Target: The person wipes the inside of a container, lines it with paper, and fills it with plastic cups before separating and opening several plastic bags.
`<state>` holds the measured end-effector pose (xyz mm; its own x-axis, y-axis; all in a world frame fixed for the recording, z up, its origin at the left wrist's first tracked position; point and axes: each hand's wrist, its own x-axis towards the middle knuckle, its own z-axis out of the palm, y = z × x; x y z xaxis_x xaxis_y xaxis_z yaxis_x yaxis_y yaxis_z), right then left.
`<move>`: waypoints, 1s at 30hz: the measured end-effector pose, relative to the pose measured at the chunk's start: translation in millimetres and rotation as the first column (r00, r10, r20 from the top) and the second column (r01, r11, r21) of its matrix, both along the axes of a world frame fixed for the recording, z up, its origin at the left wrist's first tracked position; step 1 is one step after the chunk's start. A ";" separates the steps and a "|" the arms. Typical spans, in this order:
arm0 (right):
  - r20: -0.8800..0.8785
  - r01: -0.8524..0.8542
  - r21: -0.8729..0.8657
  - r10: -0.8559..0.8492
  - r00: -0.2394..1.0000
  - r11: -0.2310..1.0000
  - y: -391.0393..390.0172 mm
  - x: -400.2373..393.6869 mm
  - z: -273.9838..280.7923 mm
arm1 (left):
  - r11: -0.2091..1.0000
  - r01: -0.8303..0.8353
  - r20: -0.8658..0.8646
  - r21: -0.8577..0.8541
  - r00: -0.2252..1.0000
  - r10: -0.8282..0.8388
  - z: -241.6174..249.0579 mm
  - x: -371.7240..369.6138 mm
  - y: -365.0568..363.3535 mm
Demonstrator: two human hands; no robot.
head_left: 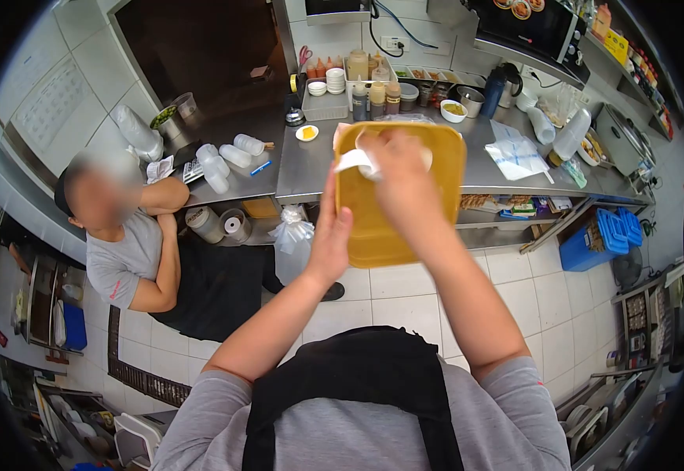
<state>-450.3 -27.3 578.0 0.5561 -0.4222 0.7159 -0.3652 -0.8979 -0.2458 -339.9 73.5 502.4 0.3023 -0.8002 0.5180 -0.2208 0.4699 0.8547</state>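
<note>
A yellow rectangular tray (389, 228) is held up in front of my chest, tilted over the counter edge. My left hand (332, 235) grips its left side, with the thumb in front and the fingers partly behind. Over the upper part of the tray, my right hand (397, 169) is blurred by motion and holds a white cloth or paper (352, 161). Its fingers are bent round the white piece. Something round and white lies partly hidden behind that hand.
A co-worker (134, 251) with folded arms leans at the left by the steel counter (299, 169). Sauce bottles (376, 98), a small yellow-topped dish (307, 133) and a white bowl (453, 111) stand behind the tray. A blue bin (585, 250) is at the right.
</note>
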 end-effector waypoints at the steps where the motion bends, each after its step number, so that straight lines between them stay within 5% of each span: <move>1: 0.015 0.066 -0.103 -0.065 0.998 0.993 6.0 13.3 -28.6 | 1.000 0.009 0.005 0.004 1.000 -0.009 1.8 -0.1 0.5; 4: -0.246 -0.188 0.405 0.305 0.920 0.895 47.4 0.1 -59.6 | 0.993 0.103 -0.231 -0.059 0.966 -0.114 8.8 3.6 6.3; 5: -0.247 -0.190 0.408 0.308 0.919 0.893 41.8 -8.3 -61.2 | 0.993 0.099 -0.234 -0.056 0.966 -0.110 4.2 7.2 6.5; 7: -0.394 -0.281 0.503 0.505 0.768 0.818 33.8 -33.9 -45.9 | 0.998 -0.001 0.055 0.066 0.998 -0.002 -10.2 12.4 8.7; 9: -0.318 -0.154 0.259 0.235 0.919 0.953 23.5 -34.7 -11.0 | 0.995 0.014 0.031 0.095 0.999 -0.017 -8.3 7.0 9.2; 11: -0.031 0.030 -0.147 -0.035 0.999 0.989 9.4 -25.9 9.9 | 0.995 0.007 -0.036 0.100 0.999 -0.004 -6.7 0.2 6.7; 15: -0.101 0.058 -0.415 -0.109 0.989 0.908 -18.2 -28.1 -44.3 | 0.998 -0.058 0.061 -0.006 0.996 0.058 -6.2 -2.7 9.8; 17: -0.327 0.177 -0.118 -0.207 0.922 0.977 -3.6 -39.0 -72.9 | 0.998 -0.062 0.072 -0.019 0.995 0.063 -16.6 -4.0 10.2; 18: -0.336 0.163 -0.115 -0.193 0.922 0.980 6.9 -37.6 -88.9 | 0.998 -0.060 0.084 -0.028 0.995 0.062 -22.6 -5.9 11.7; 20: -0.339 0.080 0.367 0.054 0.939 0.927 30.8 -34.3 -113.6 | 0.997 -0.066 0.067 -0.044 0.995 0.069 -26.7 -8.0 11.4; 21: -0.340 0.076 0.368 0.059 0.938 0.927 36.7 -38.4 -115.9 | 0.996 -0.057 0.059 -0.069 0.996 0.061 -27.2 -8.3 8.7; 23: -0.050 -0.310 0.456 0.372 0.927 0.834 44.1 -46.4 -115.1 | 0.989 -0.112 0.167 -0.098 0.978 0.127 -31.3 -3.8 4.3; 24: -0.049 -0.316 0.457 0.379 0.924 0.832 49.0 -55.9 -106.4 | 0.985 -0.139 0.163 -0.104 0.975 0.155 -34.2 -0.8 2.3; 26: 0.356 -0.505 0.855 0.576 0.736 0.118 54.1 -88.3 -85.9 | 0.955 -0.274 0.319 -0.116 0.900 0.298 -35.1 7.6 0.9; 27: 0.355 -0.506 0.855 0.579 0.733 0.116 47.1 -106.9 -94.4 | 0.953 -0.279 0.319 -0.117 0.898 0.302 -36.4 8.8 -3.0; 29: 0.565 -0.423 0.793 0.272 0.779 -0.438 14.5 -152.8 -128.3 | 0.930 -0.366 -0.122 -0.044 0.926 0.358 -41.1 9.5 -13.9; 30: 0.337 -0.271 0.916 0.199 0.920 -0.297 -8.9 -170.8 -156.6 | 0.933 -0.360 -0.254 -0.011 0.904 0.345 -42.3 11.7 -16.7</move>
<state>-621.0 -36.3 421.4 0.8282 -0.4327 -0.3560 -0.1619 0.4234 -0.8913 -328.2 56.8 460.1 0.6816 -0.5896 0.4334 -0.1695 0.4490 0.8773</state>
